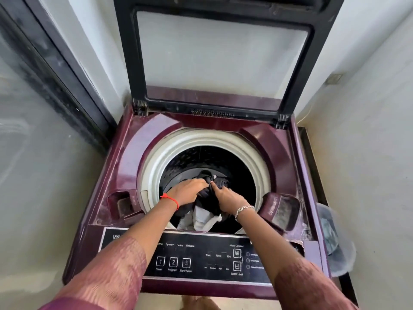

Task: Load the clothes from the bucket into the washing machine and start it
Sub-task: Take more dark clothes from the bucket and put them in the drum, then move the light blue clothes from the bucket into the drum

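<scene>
The dark clothes (pixel 204 174) sit in the washing machine (pixel 125 175) mouth, at 12 o'clock from both wrists. The left hand (pixel 188 191) and right hand (pixel 226 196) each have fingers (pixel 200 183) curled on them. They likely drop down next.
</scene>
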The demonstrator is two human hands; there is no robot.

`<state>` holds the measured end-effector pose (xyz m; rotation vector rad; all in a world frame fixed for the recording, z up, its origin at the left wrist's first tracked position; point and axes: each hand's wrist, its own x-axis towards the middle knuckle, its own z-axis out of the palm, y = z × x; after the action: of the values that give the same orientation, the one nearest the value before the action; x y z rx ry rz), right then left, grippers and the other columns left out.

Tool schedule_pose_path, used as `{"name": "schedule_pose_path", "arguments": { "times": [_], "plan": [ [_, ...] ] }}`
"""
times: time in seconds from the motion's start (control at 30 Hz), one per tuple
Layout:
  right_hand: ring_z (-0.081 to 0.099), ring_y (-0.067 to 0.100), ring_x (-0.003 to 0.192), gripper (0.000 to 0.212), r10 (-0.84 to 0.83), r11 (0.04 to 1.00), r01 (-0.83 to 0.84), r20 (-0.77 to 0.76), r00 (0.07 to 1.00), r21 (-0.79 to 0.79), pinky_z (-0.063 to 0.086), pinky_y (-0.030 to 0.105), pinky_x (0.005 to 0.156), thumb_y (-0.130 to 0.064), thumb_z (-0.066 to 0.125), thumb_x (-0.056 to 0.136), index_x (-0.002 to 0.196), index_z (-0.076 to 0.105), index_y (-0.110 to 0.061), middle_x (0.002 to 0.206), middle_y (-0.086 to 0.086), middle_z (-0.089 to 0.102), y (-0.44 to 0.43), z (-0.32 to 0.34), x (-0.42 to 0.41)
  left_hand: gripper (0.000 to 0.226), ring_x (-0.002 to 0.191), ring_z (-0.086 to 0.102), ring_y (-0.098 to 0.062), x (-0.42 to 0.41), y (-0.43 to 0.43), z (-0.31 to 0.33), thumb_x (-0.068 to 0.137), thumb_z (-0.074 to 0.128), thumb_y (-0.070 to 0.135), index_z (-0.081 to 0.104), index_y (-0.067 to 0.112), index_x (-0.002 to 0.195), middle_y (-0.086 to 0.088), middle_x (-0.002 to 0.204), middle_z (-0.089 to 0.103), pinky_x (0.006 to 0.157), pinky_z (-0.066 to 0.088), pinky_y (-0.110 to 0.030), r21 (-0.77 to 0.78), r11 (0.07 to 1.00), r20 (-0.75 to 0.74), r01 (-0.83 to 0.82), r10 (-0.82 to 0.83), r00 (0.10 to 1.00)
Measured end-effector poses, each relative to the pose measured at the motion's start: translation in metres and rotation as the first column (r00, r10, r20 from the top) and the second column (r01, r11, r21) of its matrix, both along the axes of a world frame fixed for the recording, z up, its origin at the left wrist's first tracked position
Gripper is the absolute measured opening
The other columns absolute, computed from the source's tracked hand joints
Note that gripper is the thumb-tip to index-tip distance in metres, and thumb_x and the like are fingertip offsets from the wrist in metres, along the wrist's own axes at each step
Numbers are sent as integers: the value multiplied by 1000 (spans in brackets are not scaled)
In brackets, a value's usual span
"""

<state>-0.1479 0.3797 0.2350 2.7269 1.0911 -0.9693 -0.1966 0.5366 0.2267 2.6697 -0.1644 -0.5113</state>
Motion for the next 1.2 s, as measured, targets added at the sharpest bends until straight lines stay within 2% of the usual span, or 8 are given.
{"name": "schedule_pose_path", "arguments": {
  "times": [0.07, 0.17, 0.33, 0.43, 0.57, 0.7, 0.9, 1.2],
  "plan": [
    [35, 41, 131, 83, -12, 997, 3, -107, 994, -80, 35, 52, 105, -26, 57, 90, 149, 0, -19, 146, 25, 29, 1, -7, 7, 63, 134, 38, -21, 3, 1, -12, 82, 59, 7, 37, 12, 140, -4, 145, 39, 108, 33, -37, 68, 996, -109, 53, -46, 993],
    [19, 39, 140, 97, 6, 986, -25, -110, 994, -167, 29, 58, 108, -48, 64, 81, 149, -1, -26, 155, 19, 13, -1, -16, 13, 93, 144, 16, -17, 6, 1, -24, 74, 73, 36, 19, 17, 147, 0, 155, 22, 116, 19, -48, 151, 985, -220, 86, -51, 974],
    [2, 30, 145, 103, -19, 995, 14, -47, 999, -96, 16, 52, 116, -46, 66, 80, 149, -5, -19, 157, 17, 2, -9, -11, 23, 100, 146, 6, -18, 16, -3, -19, 73, 70, 50, 13, 18, 149, 2, 157, 14, 118, 9, -48, 125, 992, -170, 15, 6, 985],
    [-1, 28, 146, 97, -59, 998, 60, 31, 998, -27, 13, 47, 117, -42, 63, 84, 148, -4, -15, 157, 17, -1, -17, 5, 31, 89, 144, 14, -18, 25, -12, -2, 77, 66, 49, 21, 18, 147, 1, 155, 22, 118, 14, -44, 60, 998, -73, -28, 32, 997],
    [1, 28, 146, 86, -163, 981, 147, 134, 977, 123, 12, 42, 118, -35, 58, 89, 149, 0, -12, 157, 17, 1, -37, 37, 37, 70, 134, 37, -18, 36, -32, 36, 81, 67, 41, 40, 13, 139, -4, 144, 42, 110, 26, -27, -91, 993, 178, -71, 86, 980],
    [3, 27, 146, 78, -305, 930, 232, 243, 921, 286, 12, 43, 118, -33, 56, 90, 148, 9, -11, 157, 15, 4, -73, 68, 31, 60, 130, 42, -17, 45, -61, 73, 82, 65, 40, 46, 14, 134, -3, 139, 49, 103, 27, -20, -104, 995, 330, 3, 32, 943],
    [12, 26, 145, 64, -517, 825, 356, 332, 789, 440, 14, 41, 117, -37, 45, 95, 144, 19, -6, 155, 16, 16, -159, 93, 11, 58, 128, 44, -20, 57, -145, 112, 82, 66, 37, 50, 9, 130, -8, 135, 52, 101, 23, -16, -131, 973, 406, 189, -121, 906],
    [23, 23, 142, 64, -721, 686, 594, 279, 635, 421, 20, 37, 115, -38, 42, 96, 145, 19, -5, 153, 14, 25, -315, 74, 2, 61, 130, 42, -20, 94, -304, 105, 82, 67, 34, 46, 7, 133, -10, 137, 49, 109, 25, -24, -26, 898, 321, 440, -409, 854]
  ]
}}
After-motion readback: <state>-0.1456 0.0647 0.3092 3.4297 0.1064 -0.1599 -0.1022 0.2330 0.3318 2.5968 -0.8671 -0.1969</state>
